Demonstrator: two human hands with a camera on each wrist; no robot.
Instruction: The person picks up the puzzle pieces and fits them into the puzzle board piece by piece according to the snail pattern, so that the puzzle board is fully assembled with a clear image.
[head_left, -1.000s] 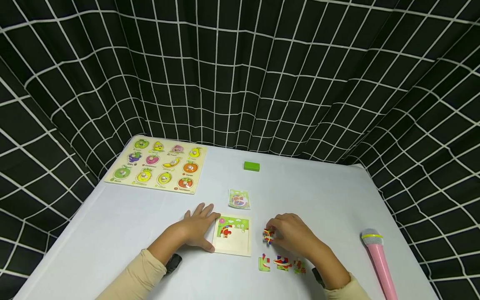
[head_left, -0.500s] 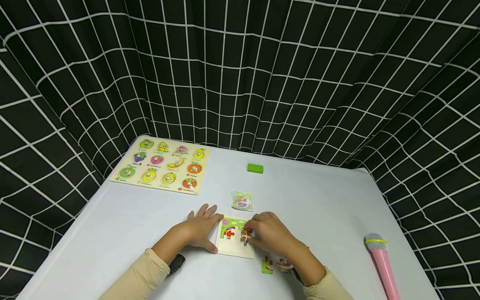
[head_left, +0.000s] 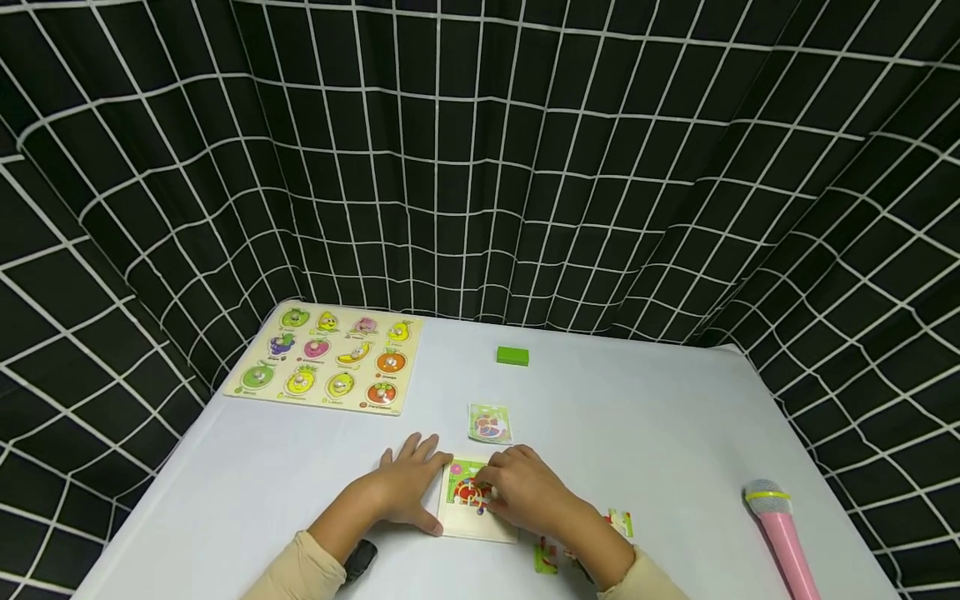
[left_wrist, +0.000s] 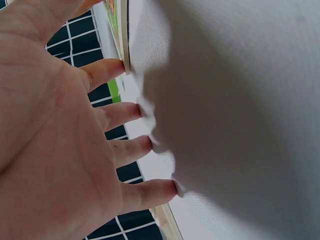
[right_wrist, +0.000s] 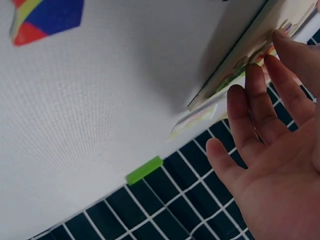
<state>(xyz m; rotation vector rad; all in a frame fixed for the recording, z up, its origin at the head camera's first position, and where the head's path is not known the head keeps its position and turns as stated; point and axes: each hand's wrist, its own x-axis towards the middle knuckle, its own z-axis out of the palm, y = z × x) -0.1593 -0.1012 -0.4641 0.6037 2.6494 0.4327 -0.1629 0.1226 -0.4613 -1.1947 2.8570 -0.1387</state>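
A small wooden jigsaw board (head_left: pixel 480 527) lies on the white table, with a few colourful pieces in its upper part. Flat beside its left edge, my left hand (head_left: pixel 405 492) has spread fingers; the thumb and index finger touch the frame. In the left wrist view, those fingertips press on the cloth along the board's edge (left_wrist: pixel 124 40). Over the board, my right hand (head_left: pixel 525 492) pinches a red, yellow and blue jigsaw piece (head_left: pixel 477 502) against the pieces on the left. Its fingers partly cover that piece. Loose jigsaw pieces (head_left: pixel 546 557) lie partly hidden under the right forearm.
Behind the board lies a small picture card (head_left: pixel 490 423), and farther back a green block (head_left: pixel 513 356). A fruit peg puzzle (head_left: pixel 322 358) occupies the back left. A pink toy microphone (head_left: pixel 780 533) lies at the right. Black gridded curtains (head_left: pixel 480 167) surround the table.
My right hand has carried the jigsaw piece leftward from the table onto the board, up against the pieces there. The left hand has stayed at the board's left edge. The head view has tilted slightly.
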